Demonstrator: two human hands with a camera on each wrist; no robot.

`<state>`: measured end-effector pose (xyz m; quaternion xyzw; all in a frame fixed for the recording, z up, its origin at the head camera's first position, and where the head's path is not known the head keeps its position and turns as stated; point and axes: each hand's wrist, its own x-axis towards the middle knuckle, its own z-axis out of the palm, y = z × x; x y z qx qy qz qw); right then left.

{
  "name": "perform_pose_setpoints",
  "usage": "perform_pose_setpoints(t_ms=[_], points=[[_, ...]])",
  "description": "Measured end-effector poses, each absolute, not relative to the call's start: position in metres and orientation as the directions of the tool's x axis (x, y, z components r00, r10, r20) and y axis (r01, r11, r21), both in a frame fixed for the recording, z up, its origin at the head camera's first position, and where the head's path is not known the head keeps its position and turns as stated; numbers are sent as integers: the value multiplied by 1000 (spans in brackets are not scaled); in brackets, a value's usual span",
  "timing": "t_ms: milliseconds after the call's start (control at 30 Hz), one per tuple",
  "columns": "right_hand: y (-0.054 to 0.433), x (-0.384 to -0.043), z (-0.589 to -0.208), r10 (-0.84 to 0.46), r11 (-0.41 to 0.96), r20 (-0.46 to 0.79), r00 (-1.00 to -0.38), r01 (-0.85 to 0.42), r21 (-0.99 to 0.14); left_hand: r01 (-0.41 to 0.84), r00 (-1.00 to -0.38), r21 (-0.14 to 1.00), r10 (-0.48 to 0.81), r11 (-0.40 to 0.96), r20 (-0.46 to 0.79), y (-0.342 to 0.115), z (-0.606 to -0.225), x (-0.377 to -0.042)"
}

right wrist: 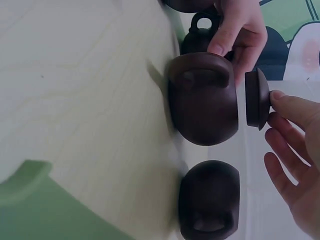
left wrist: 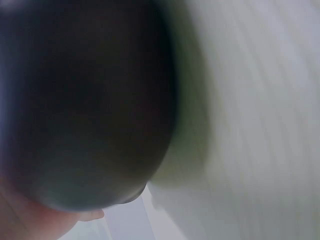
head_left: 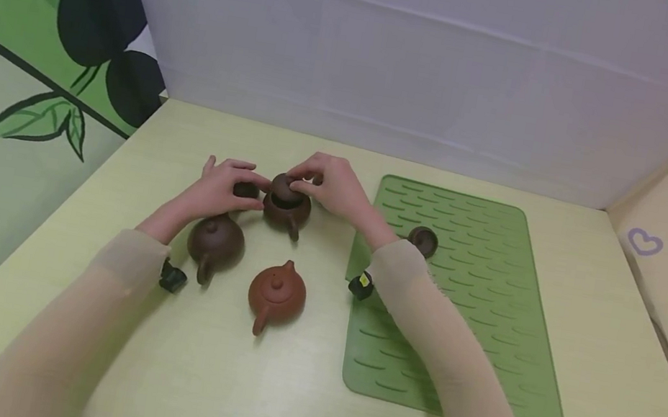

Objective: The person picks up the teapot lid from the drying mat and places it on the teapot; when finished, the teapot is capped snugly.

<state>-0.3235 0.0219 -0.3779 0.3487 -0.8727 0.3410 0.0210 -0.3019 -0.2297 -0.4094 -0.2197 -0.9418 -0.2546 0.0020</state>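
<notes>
With thumb and finger, my right hand pinches the knob of a round dark brown lid. The lid is tipped just above a small dark brown teapot, apart from its rim in the right wrist view. My left hand curls thumb and fingers against that teapot's left side. Another dark pot is mostly hidden under the left hand. A larger dark teapot stands lidded by the left wrist; its blurred body fills much of the left wrist view. Nearer stands a lidded reddish-brown teapot.
A green ridged mat lies on the right of the pale table, partly under the right forearm. A small dark open vessel sits on it. Another dark pot stands beside the teapot. A pale wall rises behind.
</notes>
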Motion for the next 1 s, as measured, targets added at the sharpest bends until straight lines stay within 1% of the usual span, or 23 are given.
perform_pose_setpoints(t_ms=[233, 400, 667, 767, 1000], points=[[17, -321, -379, -598, 588, 218, -771, -608, -533, 418, -900, 491, 421, 764, 110, -229, -407, -302], [16, -319, -379, -592, 611, 200, -781, -597, -520, 420, -899, 506, 421, 753, 120, -230, -409, -302], [15, -319, -382, -611, 622, 174, -772, -604, -498, 411, -903, 520, 412, 749, 121, -231, -411, -302], [15, -319, -384, -610, 614, 182, -771, -605, -507, 409, -904, 522, 411, 748, 120, -230, -411, -302], [16, -319, -394, -581, 569, 230, -781, -592, -571, 414, -901, 524, 416, 744, 121, -231, -412, -303]])
